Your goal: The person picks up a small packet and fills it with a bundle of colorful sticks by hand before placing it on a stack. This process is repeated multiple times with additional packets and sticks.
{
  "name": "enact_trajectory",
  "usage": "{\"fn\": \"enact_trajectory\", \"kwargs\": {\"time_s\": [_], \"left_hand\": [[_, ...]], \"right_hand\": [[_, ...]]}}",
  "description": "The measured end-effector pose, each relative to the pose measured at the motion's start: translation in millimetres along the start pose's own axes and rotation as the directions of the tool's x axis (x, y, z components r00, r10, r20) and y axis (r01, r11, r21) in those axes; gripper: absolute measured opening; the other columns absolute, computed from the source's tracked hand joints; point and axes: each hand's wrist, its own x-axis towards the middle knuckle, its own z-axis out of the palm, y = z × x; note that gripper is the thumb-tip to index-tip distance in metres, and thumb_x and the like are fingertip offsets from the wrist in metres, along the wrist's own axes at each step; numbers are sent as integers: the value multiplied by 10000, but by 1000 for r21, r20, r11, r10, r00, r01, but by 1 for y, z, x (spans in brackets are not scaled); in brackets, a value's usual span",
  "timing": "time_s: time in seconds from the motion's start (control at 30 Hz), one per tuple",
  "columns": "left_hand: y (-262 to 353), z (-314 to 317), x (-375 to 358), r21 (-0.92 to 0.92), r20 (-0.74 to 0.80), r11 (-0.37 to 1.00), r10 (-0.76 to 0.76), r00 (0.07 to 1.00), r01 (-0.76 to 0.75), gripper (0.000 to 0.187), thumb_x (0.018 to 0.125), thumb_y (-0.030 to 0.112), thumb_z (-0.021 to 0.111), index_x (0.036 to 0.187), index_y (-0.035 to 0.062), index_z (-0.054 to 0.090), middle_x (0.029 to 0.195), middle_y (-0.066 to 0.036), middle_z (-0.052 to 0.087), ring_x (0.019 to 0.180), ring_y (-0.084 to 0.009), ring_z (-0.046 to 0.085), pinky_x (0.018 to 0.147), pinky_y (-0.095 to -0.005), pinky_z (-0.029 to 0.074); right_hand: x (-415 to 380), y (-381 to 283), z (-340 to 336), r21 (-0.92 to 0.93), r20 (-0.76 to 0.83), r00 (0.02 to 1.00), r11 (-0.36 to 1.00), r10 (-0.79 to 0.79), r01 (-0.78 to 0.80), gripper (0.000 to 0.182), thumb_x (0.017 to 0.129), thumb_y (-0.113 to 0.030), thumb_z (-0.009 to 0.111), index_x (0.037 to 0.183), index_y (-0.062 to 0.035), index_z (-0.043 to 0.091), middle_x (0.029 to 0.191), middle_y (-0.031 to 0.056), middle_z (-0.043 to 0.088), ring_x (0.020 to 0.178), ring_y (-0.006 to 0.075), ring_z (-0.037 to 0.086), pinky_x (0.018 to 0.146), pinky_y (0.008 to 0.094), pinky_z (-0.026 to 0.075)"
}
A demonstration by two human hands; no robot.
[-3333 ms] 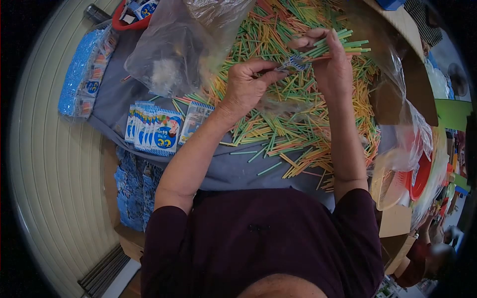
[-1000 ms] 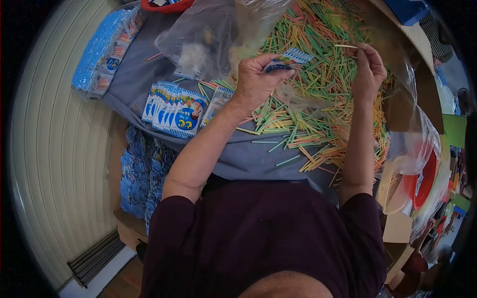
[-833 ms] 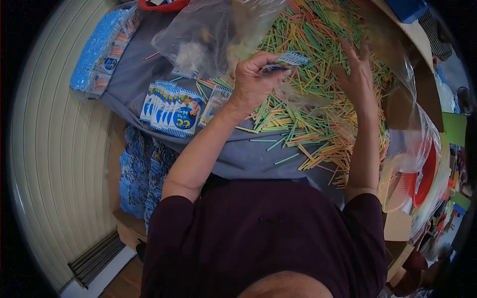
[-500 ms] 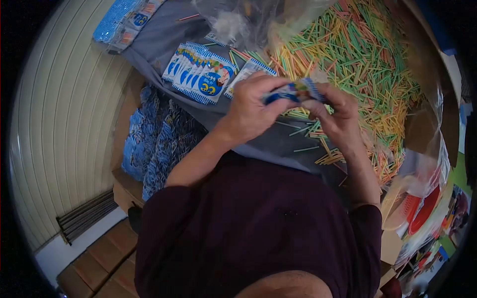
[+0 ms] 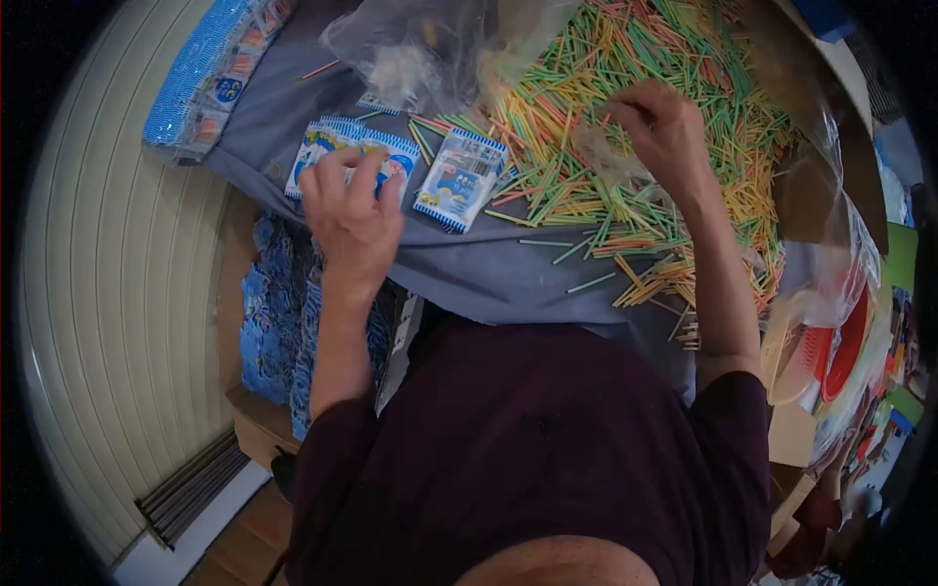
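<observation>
Packets [image 5: 391, 145] are in an overlapping row on the grey cloth [image 5: 479, 278], left of the stick pile [image 5: 674, 59]; left hand [image 5: 357, 220] is right over them, fingers bent and a bit spread, can't tell if it's gripping one; right hand [image 5: 664, 132] is over the pile, fingers curled in, can't tell if they're pinching a stick; single packet [image 5: 459, 184] lies just left of the pile, back side up; crumpled clear bag [image 5: 405, 44] is at the pile's far left edge.
</observation>
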Motion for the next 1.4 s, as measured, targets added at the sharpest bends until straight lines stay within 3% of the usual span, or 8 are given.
{"fn": "enact_trajectory", "kwargs": {"time_s": [0.07,0.13,0.3,0.6,0.8,1.1,1.27,1.4], "left_hand": [[22,8,-3,-281,116,959,60,991,-25,280,734,217,782,932,47,682,937,-93,608,862,-305,564,743,-400,462],[42,19,-6,-231,176,973,69,982,-27,270,717,199,778,918,44,685,924,-100,590,868,-298,563,731,-405,470],[60,24,-9,-125,269,985,149,952,-119,265,698,166,741,886,-10,676,900,-116,560,887,-294,568,688,-390,512],[70,37,-18,38,235,977,197,952,-212,179,687,95,666,805,-38,645,853,-127,565,830,-284,583,608,-342,536],[52,33,-17,-252,-17,959,132,991,-132,74,737,56,682,709,51,614,723,-113,598,694,-292,598,592,-397,483],[34,26,-3,-578,258,784,-90,962,228,168,875,92,661,782,-44,626,636,-102,539,538,-214,525,521,-329,394],[50,27,-7,-186,131,978,121,984,-96,80,841,96,659,874,26,679,766,-110,581,703,-284,577,614,-389,456],[56,35,-14,-75,161,988,149,976,-138,53,757,61,640,782,20,619,849,-117,580,837,-320,570,618,-400,496]], "right_hand": [[16,-16,19,-259,111,980,947,-167,191,188,813,-193,660,896,-36,719,889,161,683,768,334,666,687,421,525],[32,-29,39,-370,182,950,878,-252,304,225,802,-228,659,892,-32,723,902,176,681,778,352,666,702,440,529],[58,-45,68,-645,465,881,714,84,272,189,742,-157,622,834,-26,722,901,216,690,852,357,688,739,434,545],[46,-47,71,-577,390,916,801,98,160,259,793,-163,570,928,45,646,847,256,681,837,394,687,762,474,539],[54,-20,58,-490,318,937,871,142,34,283,804,-220,548,924,25,625,921,263,670,899,414,666,798,490,518],[66,-12,62,-596,465,880,771,102,226,229,803,-155,536,946,-8,637,938,230,666,912,407,654,805,501,513],[78,-6,49,-529,587,809,759,6,379,223,808,-100,555,992,-7,642,908,205,676,880,371,675,770,471,536],[80,1,24,-273,613,790,942,15,194,168,825,-100,593,953,-3,641,801,141,666,734,272,664,660,417,514]]}}
